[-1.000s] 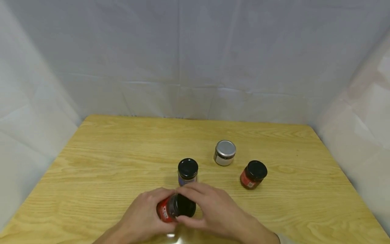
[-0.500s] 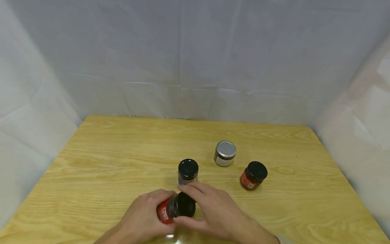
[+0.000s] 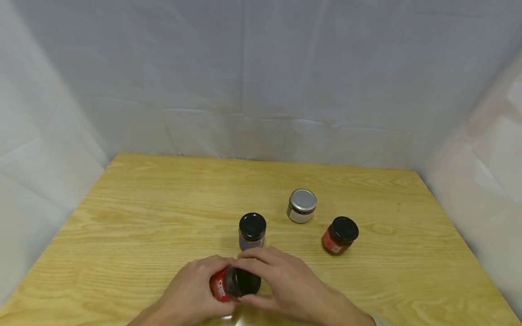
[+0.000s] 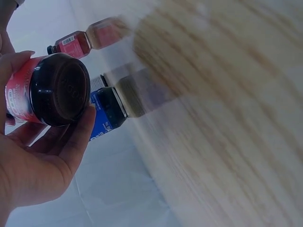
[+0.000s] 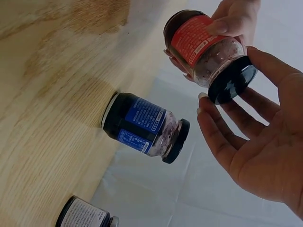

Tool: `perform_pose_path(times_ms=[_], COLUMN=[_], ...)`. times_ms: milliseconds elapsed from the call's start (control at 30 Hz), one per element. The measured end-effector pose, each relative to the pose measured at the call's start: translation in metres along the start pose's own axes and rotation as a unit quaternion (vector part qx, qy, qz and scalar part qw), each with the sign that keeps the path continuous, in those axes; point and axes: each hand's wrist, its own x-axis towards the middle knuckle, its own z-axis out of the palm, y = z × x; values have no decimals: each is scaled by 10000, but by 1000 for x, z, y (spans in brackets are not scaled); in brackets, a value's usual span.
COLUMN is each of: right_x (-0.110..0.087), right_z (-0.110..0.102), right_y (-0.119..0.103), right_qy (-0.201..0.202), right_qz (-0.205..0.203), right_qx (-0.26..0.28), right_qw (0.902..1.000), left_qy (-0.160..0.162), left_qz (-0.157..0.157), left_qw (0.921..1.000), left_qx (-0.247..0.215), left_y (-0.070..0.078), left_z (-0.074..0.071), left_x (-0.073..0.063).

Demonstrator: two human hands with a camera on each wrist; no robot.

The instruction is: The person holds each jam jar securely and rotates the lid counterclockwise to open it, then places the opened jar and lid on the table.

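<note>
At the bottom centre of the head view we see a person's left hand (image 3: 200, 283) gripping a red-labelled jar (image 3: 220, 285), its thumb and fingers wrapped around the glass. The right hand (image 3: 289, 283) comes in from the lower right and grasps the black lid (image 3: 248, 281) of that jar, fingers curved over the upper edge and thumb at the lower edge; how firmly it presses, we cannot tell. The jar is tilted, its lid toward the right of the frame, and in the left wrist view we see its dark base lifted off the table (image 3: 142, 217).

Just above the hands in the head view, a blue-labelled jar (image 3: 252, 231) with a dark top stands upright, its lower part partly hidden by the right hand's fingers. Right of the frame's centre we find a silver-lidded jar (image 3: 301, 206) with a pale label, and nearer the lower right a second red-labelled jar (image 3: 340, 235), dark-topped. These three stand apart from one another on the wood-grained surface.

In the right wrist view we see the held jar at upper right and the blue-labelled one near the middle. White sheeting (image 3: 183, 68) fills the upper part of the head view and both its sides, and a bit of pale sleeve (image 3: 379, 321) shows at the bottom edge, right of centre.
</note>
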Motion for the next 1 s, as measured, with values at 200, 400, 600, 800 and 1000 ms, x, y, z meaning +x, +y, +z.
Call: perform_pose_path(times_ms=[200, 400, 600, 800, 1000], right_x=[1, 2, 1, 3, 8], right_z=[0, -1, -2, -2, -4], right_y=[-6, -7, -3, -6, -9], right_qy=[-175, -274, -160, -399, -738], right_qz=[876, 952, 421, 1060, 1561], right_qx=[155, 243, 236, 335, 471], right_qw=[9959, 9948, 9987, 9930, 9839], left_qy=[131, 269, 345, 335, 205], left_qz=[46, 111, 235, 136, 85], left_qw=[9998, 9994, 9989, 9989, 9993], left_qx=[107, 190, 229, 308, 293], left_y=[0, 1, -1, -1, 0], left_z=[1, 2, 3, 2, 0], left_x=[0, 0, -1, 0, 1])
